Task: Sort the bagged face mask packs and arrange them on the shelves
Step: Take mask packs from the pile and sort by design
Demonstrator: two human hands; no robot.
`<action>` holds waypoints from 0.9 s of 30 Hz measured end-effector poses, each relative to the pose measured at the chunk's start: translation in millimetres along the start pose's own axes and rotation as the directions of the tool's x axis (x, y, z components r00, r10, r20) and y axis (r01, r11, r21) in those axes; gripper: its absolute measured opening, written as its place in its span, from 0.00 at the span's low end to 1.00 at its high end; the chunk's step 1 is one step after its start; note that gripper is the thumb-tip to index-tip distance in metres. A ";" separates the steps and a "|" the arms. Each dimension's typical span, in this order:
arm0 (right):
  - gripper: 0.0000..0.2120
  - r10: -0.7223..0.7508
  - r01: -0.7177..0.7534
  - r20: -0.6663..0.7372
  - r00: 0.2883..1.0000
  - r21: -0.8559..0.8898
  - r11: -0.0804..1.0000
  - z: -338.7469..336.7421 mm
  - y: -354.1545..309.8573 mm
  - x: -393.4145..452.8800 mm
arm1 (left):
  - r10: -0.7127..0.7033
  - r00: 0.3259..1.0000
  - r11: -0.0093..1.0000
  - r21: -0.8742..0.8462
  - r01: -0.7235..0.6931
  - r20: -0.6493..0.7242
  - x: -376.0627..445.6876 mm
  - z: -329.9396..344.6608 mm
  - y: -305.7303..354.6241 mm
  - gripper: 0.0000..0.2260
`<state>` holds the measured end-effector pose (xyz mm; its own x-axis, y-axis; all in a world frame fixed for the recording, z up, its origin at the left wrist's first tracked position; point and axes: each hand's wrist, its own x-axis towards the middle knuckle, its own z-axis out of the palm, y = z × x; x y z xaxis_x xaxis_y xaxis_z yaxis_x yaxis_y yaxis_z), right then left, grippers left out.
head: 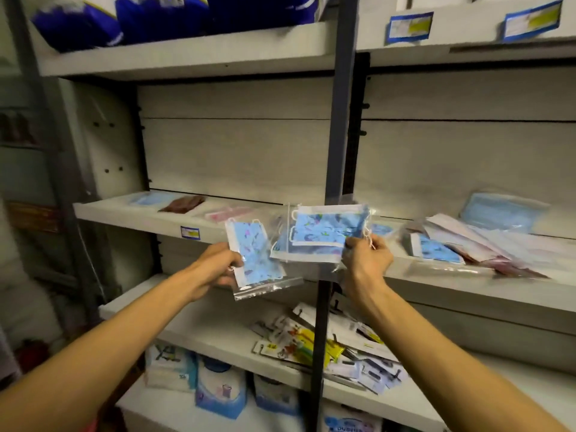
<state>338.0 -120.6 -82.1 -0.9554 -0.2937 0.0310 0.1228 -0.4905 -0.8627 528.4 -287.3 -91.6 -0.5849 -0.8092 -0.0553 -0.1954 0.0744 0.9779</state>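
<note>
Blue-patterned face mask packs in clear zip bags: your left hand (218, 265) pinches one (254, 257), your right hand (367, 257) grips several (321, 235) before the middle shelf (149, 218); slick film may slip, dropping packs.

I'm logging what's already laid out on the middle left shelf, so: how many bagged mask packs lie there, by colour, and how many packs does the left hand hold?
Plain light blue bagged mask pack on the shelf: 1
Dark brown bagged mask pack on the shelf: 1
Pink bagged mask pack on the shelf: 1
Blue patterned bagged mask pack held in the left hand: 1
Total: 4
</note>
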 end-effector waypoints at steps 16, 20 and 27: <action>0.14 -0.343 0.346 0.051 0.938 -0.076 0.935 177.3 99.5 46.9 | -0.045 0.995 0.973 -0.223 0.064 0.091 146.8 -69.5 29.2 0.09; 0.17 -0.374 0.388 0.106 0.921 -0.190 0.902 184.3 105.1 67.2 | 0.014 0.990 0.986 -0.164 0.009 0.144 183.8 -62.4 35.1 0.11; 0.30 -0.275 0.388 0.282 0.919 -0.535 0.750 154.4 105.1 103.8 | 0.048 0.977 0.990 -0.143 -0.019 0.206 243.3 -27.7 43.3 0.14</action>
<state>293.3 -329.3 -91.7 -0.8365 -0.3664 0.4074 -0.4222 -0.0430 -0.9055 399.5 -497.1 -57.2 -0.7434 -0.6671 -0.0484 -0.0699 0.0055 0.9975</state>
